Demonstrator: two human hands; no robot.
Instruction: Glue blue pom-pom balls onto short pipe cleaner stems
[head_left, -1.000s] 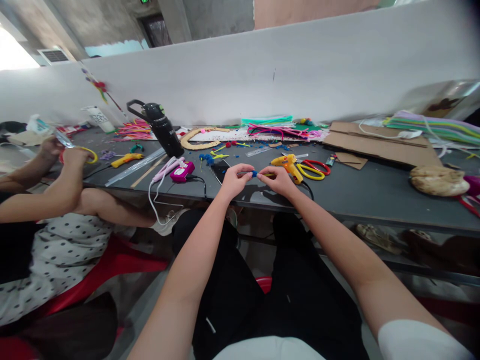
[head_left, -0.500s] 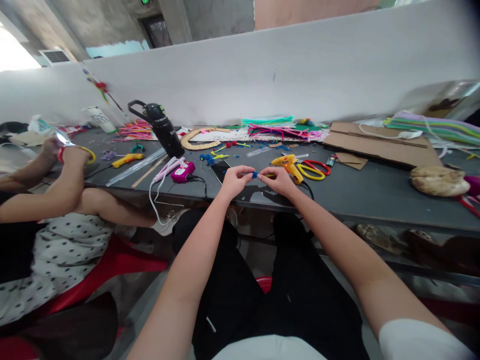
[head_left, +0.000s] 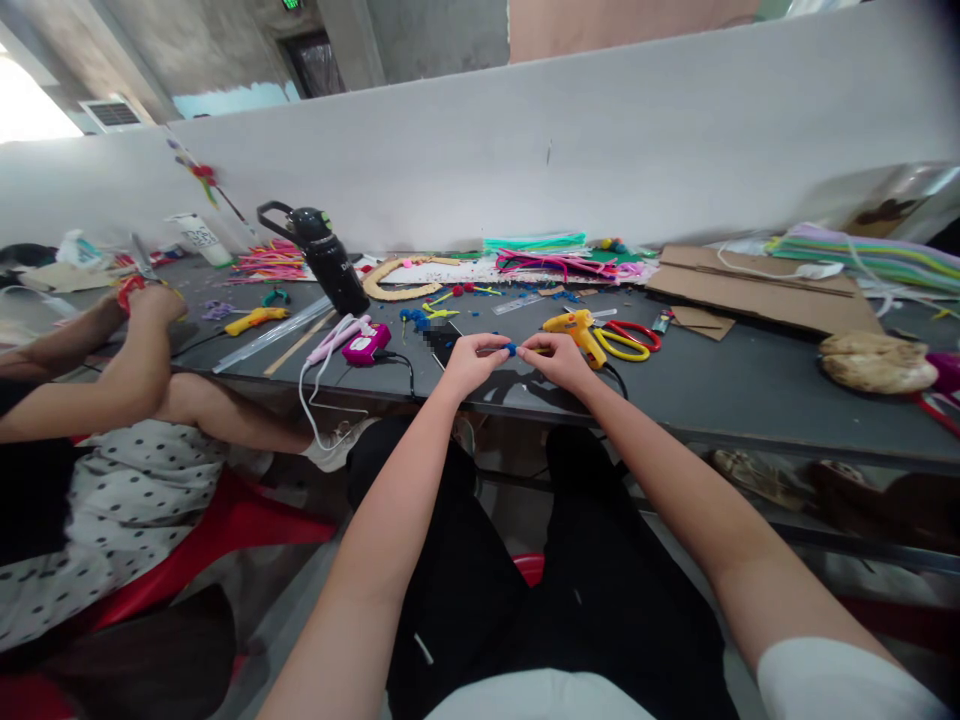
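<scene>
Pinching a small blue piece (head_left: 512, 349), we hold it just left of the yellow glue gun (head_left: 581, 332), near the front of the dark table (head_left: 720, 385). Our left grip (head_left: 471, 365) is closed on one side of it and our right grip (head_left: 556, 362) on the other; its exact shape is too small to make out. Scissors (head_left: 630, 342) with red and yellow handles lie just right of the glue gun. To its left, beside our left grip, we see a dark flat object (head_left: 444, 348), then a magenta box (head_left: 366, 344) further left. Well left of the glue gun, another person's hands (head_left: 156, 304) are around red-handled scissors (head_left: 130, 291). Brown cardboard (head_left: 757, 290) lies to the gun's right and farther back, a black bottle (head_left: 328, 262) stands to its left, and pink pipe cleaners (head_left: 540, 264) are heaped behind it. Beyond them all rises a white partition (head_left: 570, 150).
</scene>
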